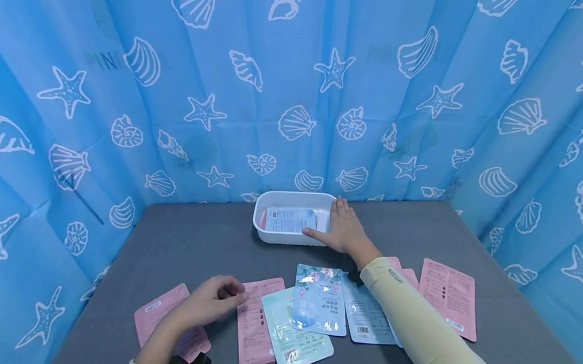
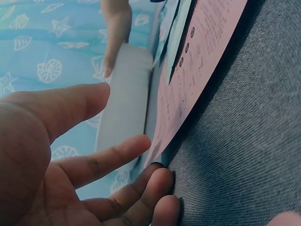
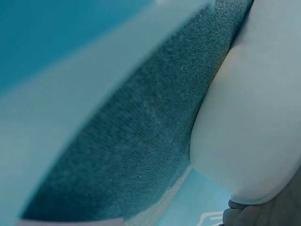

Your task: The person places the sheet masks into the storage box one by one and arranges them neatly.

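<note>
My right hand (image 1: 343, 227) grips the right end of a white plastic bin (image 1: 281, 238), its thumb across the front rim and fingers along the far corner. Inside the bin lie a pale blue sheet-mask packet (image 1: 290, 220) and a pink one mostly beneath it. My left hand (image 1: 213, 301) hovers low with thumb and fingers apart, its fingertips at the left edge of a pink packet (image 1: 255, 332). Whether they touch it cannot be told. A mint packet (image 1: 297, 334) overlaps that one, and a flowered blue packet (image 1: 318, 297) lies on the mint one.
Another pink packet (image 1: 161, 309) lies partly under my left forearm. To the right are a light blue packet (image 1: 368, 315), partly hidden by my right sleeve, and a pink packet (image 1: 450, 297). Behind the grey table (image 1: 196, 237) hangs a blue shell-patterned curtain (image 1: 256, 93).
</note>
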Demonstrator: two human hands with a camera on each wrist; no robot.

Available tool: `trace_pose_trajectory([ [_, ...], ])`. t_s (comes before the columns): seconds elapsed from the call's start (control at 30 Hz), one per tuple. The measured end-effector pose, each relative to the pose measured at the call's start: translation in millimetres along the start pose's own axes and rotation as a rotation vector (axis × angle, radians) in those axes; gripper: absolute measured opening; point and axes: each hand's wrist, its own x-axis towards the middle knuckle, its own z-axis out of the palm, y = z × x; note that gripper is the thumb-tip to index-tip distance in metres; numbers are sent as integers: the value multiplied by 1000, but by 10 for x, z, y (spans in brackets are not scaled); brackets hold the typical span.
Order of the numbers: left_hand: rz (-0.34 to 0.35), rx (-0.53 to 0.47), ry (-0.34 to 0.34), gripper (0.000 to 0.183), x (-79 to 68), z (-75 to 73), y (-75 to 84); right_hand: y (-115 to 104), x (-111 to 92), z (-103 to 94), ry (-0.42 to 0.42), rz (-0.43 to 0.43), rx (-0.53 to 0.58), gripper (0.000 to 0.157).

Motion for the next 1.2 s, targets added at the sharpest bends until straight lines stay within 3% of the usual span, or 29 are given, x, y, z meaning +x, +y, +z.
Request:
trace_pose_trajectory([
  [0.33, -5, -9, 31, 26, -8, 45, 12, 10, 5, 9, -7, 2, -3, 137],
  [0.6, 30, -6, 56, 22, 34, 89, 34, 15, 11, 5, -12, -2, 5, 137],
  [0.83, -15, -47, 70, 41, 56, 139, 76, 23, 18, 2, -8, -3, 5, 137],
  [0.97, -35, -89, 44, 51, 59, 161, 72, 28, 16, 1, -7, -4, 4, 137],
  [1.2, -28, -138, 35, 53, 75, 191, 50, 22, 11, -3, -10, -8, 4, 137],
])
